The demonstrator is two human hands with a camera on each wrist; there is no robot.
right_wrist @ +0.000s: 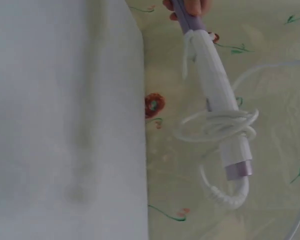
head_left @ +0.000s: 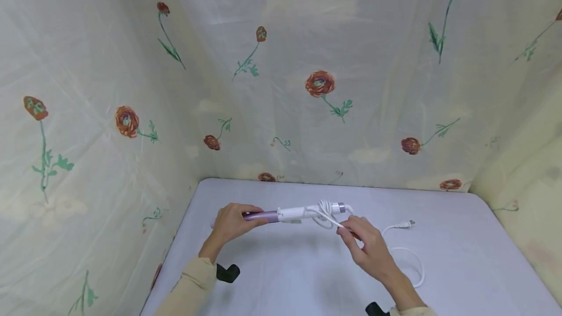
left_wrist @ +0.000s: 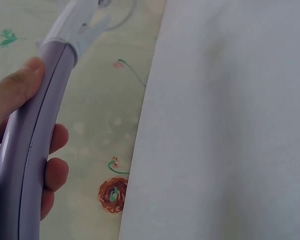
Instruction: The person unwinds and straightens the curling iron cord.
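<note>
A curling iron (head_left: 291, 214) with a lavender barrel and white handle is held level above the table, handle to the right. My left hand (head_left: 234, 221) grips the barrel, its thumb along one side and fingers round the other, as the left wrist view shows on the barrel (left_wrist: 37, 125). Several loops of white cord (right_wrist: 225, 125) are wound round the handle. With thumb and fingertips, my right hand (head_left: 369, 247) pinches the cord just right of these loops. That hand is outside the right wrist view. From the handle's end the cord leaves in a bend (right_wrist: 235, 200).
The cord's free length (head_left: 419, 262) curves down past the right hand. Its two-pin plug (head_left: 405, 225) is at the right, beyond that hand. A white-covered table (head_left: 272, 267) with rounded corners lies below, and flower-print cloth (head_left: 281, 101) hangs behind and at both sides.
</note>
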